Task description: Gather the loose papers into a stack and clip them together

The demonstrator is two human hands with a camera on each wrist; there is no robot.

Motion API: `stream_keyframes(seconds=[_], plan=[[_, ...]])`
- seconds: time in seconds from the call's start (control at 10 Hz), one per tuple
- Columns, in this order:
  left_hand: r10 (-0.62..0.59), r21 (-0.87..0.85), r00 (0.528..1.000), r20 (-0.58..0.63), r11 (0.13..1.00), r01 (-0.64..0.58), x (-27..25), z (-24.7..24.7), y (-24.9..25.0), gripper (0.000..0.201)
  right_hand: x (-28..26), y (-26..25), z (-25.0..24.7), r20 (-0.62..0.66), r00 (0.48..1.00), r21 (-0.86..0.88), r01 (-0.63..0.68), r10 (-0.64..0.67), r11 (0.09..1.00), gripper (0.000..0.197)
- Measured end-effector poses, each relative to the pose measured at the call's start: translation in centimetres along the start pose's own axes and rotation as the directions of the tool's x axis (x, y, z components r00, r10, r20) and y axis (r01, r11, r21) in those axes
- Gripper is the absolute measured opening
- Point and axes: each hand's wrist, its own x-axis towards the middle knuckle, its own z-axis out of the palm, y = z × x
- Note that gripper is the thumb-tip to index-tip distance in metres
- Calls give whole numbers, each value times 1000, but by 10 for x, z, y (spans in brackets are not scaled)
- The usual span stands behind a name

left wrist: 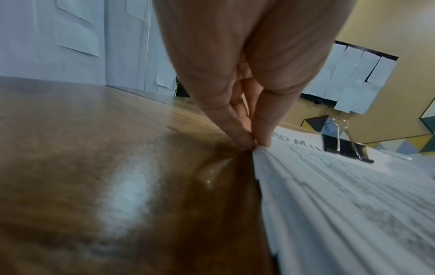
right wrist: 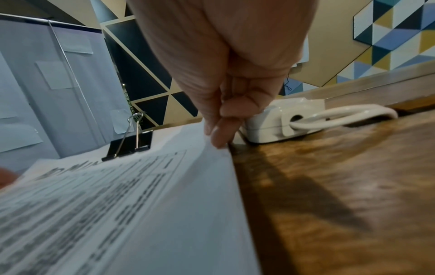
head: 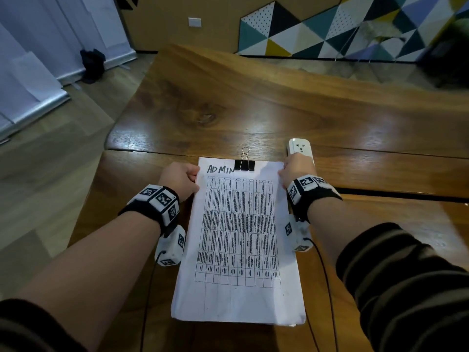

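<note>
A stack of white papers (head: 238, 240) lies on the wooden table (head: 228, 102), its top sheet printed with a table and marked "ADMIN". A black binder clip (head: 244, 164) grips the middle of the stack's far edge, one wire handle folded onto the paper and the other pointing away. My left hand (head: 181, 180) pinches the far left corner of the stack (left wrist: 306, 186) between thumb and fingers (left wrist: 244, 138). My right hand (head: 295, 171) pinches the far right corner of the papers (right wrist: 164, 204) with its fingers (right wrist: 219, 135). The clip shows in both wrist views (left wrist: 346, 148) (right wrist: 129, 147).
A white power strip (head: 300, 148) lies just beyond my right hand, its cable (right wrist: 341, 117) running off to the right. A gap (head: 380, 194) between table boards runs right of the papers. A patterned panel (head: 330, 31) leans at the far wall.
</note>
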Motion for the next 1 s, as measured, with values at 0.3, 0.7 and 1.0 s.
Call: stream_keyframes(seconds=[0.3,0.7,1.0], plan=[[80,146,984,158,984,-104,-24,0,-1,40,-40,4,-6,110,994,-21,27,-24,999,22],[32,322,978,208,942,-100,-63,16,-8,35,-103,16,-4,332,943,-162,59,-2,985,15],[-10,363,987,163,930,-51,-87,-13,26,36,-117,23,-42,333,939,-191,160,-90,968,15]])
